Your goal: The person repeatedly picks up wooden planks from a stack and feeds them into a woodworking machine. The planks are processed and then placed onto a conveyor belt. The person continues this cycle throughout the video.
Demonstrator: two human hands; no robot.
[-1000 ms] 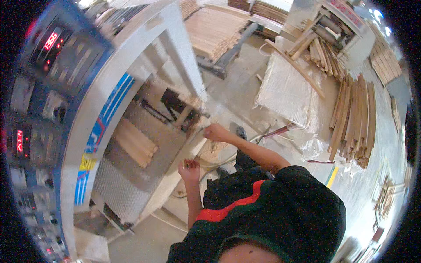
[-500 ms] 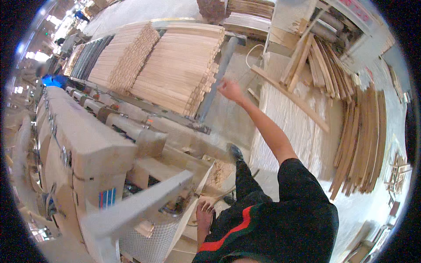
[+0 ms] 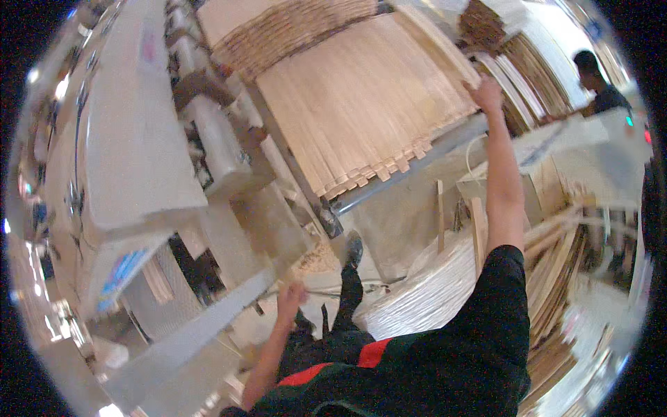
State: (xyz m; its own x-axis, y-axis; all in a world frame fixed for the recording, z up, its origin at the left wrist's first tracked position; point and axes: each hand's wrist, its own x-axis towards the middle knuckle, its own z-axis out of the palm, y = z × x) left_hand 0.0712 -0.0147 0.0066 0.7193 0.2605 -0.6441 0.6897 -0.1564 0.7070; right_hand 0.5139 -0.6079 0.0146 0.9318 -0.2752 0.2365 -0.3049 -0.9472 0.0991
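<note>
My right hand [image 3: 486,94] is stretched out to the far right edge of a wide stack of pale wooden strips [image 3: 361,90]. Its fingers curl over the end of an outer wooden strip [image 3: 434,45], though motion blurs the grip. Low and close to my body, my left hand [image 3: 292,295] hangs beside a grey metal bar [image 3: 208,313]. Blur smears its fingers, and no object shows in it. The near ends of the stacked strips are uneven, some jutting out above a grey roller [image 3: 410,170].
A long beige machine [image 3: 139,118] runs along the left. Wood shavings [image 3: 313,258] lie near my foot. A plastic-wrapped stack [image 3: 417,285] stands at the right, with loose wooden pieces [image 3: 556,278] beyond it. Another person [image 3: 608,90] works at the far right.
The view has swung right, and the stack appears closer. My right hand has moved along to the stack's far right corner. My left hand has lifted away from the machine's side.
</note>
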